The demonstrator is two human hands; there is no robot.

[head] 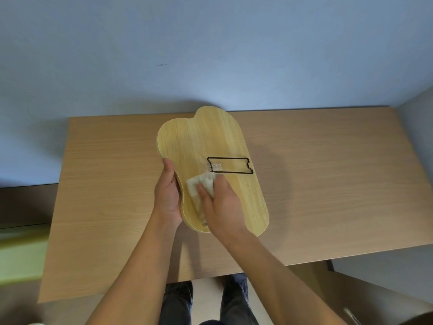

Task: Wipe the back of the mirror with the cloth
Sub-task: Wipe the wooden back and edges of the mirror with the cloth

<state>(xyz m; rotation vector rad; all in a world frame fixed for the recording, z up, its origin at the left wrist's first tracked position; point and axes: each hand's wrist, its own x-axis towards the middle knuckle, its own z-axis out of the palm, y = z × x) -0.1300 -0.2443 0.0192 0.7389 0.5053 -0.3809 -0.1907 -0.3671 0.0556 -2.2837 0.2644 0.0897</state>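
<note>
Nearest, the right hand (pixel 219 207) presses a bunched cloth (pixel 199 193) flat onto the near part of the mirror (pixel 206 141), lying wooden back up on the table (pixel 328 184), while the left hand (pixel 167 195) clamps its left edge, probably steadying it, the wire stand (pixel 230 165) folded flat beyond.

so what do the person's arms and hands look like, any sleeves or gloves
Both arms are bare up to the bottom edge of the picture, with no sleeves showing. The left hand and right hand wear no gloves, and no rings, watch or wristband can be seen.
</note>
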